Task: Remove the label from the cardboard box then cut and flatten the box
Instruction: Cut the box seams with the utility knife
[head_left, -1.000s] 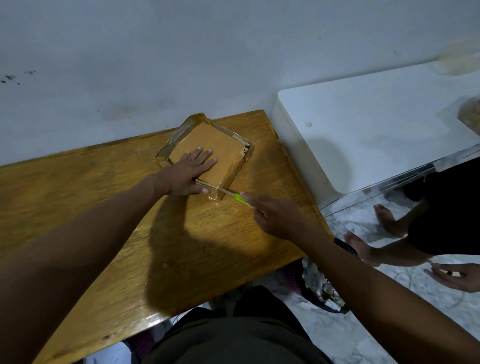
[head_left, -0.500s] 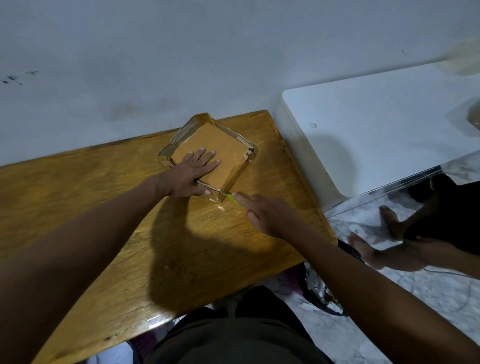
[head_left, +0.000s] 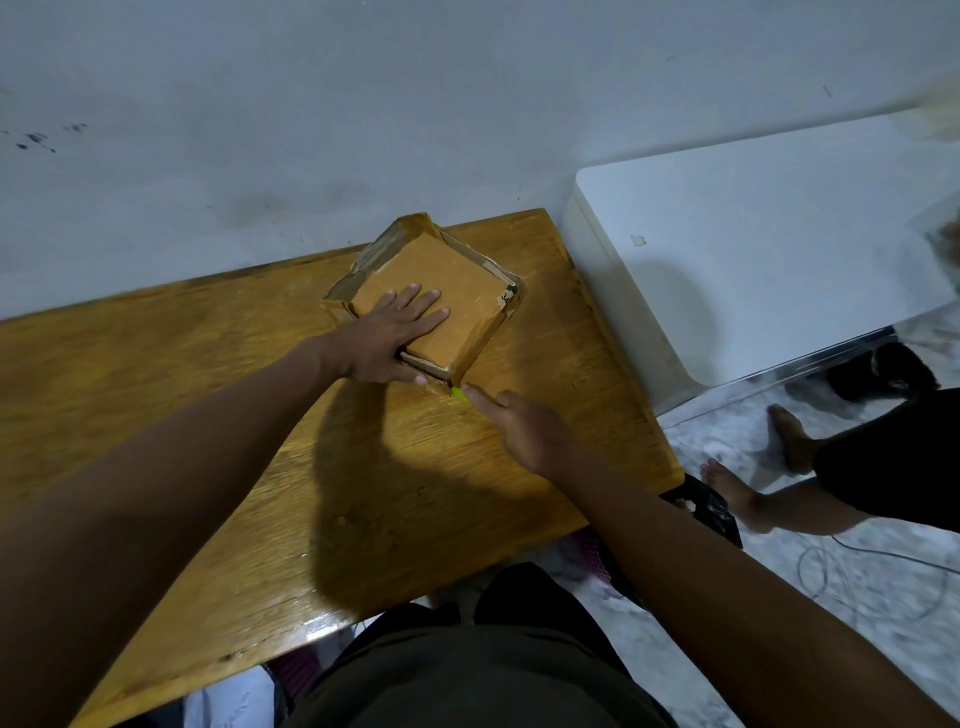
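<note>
A low, square brown cardboard box (head_left: 462, 291) lies on the wooden table (head_left: 182, 415) near its far right corner, with glossy tape along its sides and a small white label scrap at its right corner. My left hand (head_left: 392, 338) lies flat on the box's near half, fingers spread, thumb along the near edge. My right hand (head_left: 524, 431) grips a cutter with a green tip (head_left: 459, 393). The tip touches the box's nearest corner. The blade itself is hidden.
A white cabinet top (head_left: 753, 244) stands right of the table, slightly lower. A grey wall runs behind. Another person's bare feet and dark clothing (head_left: 779, 467) are on the marbled floor at right, beside a thin cable and a dark object under the table edge.
My right hand has slid the cutter left along the table into the box's near corner, so less of the blade shows. My left hand has stayed pressed on the box.
</note>
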